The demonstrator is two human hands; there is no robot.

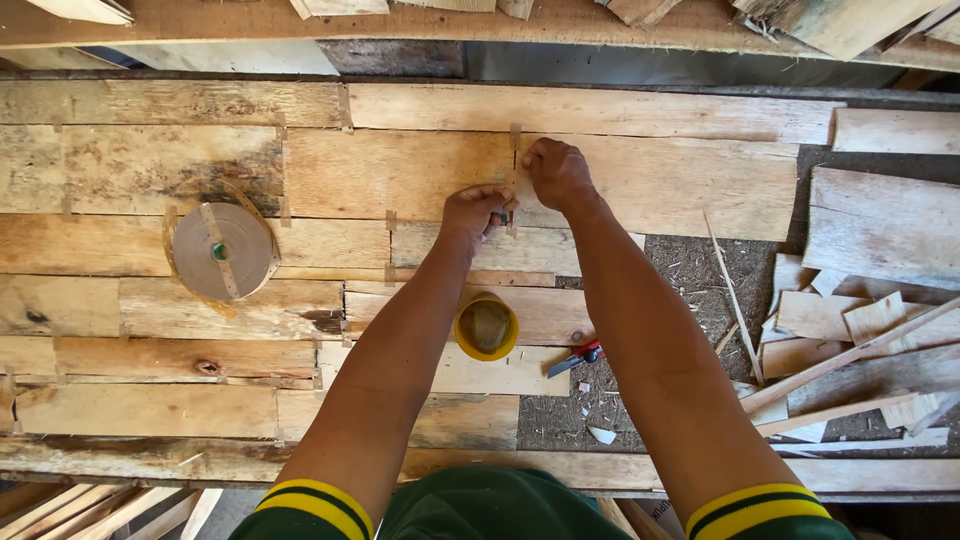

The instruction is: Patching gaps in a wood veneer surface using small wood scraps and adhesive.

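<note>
Thin wood veneer sheets (400, 170) lie edge to edge across the bench, joined by short brown tape strips. My left hand (474, 212) pinches a strip of brown tape (512, 200) at a vertical seam between two sheets. Just above it, my right hand (556, 172) presses fingers down on the same strip. A yellow cup (487, 327) with something wet and brownish inside stands between my forearms. Lying beside my right forearm is a red-handled cutter (577, 357).
A big roll of brown paper tape (220, 251) lies flat at the left. Loose veneer offcuts and thin sticks (850, 330) pile up at the right, over a bare, sawdust-strewn patch (690, 270). More boards run along the far edge (600, 20).
</note>
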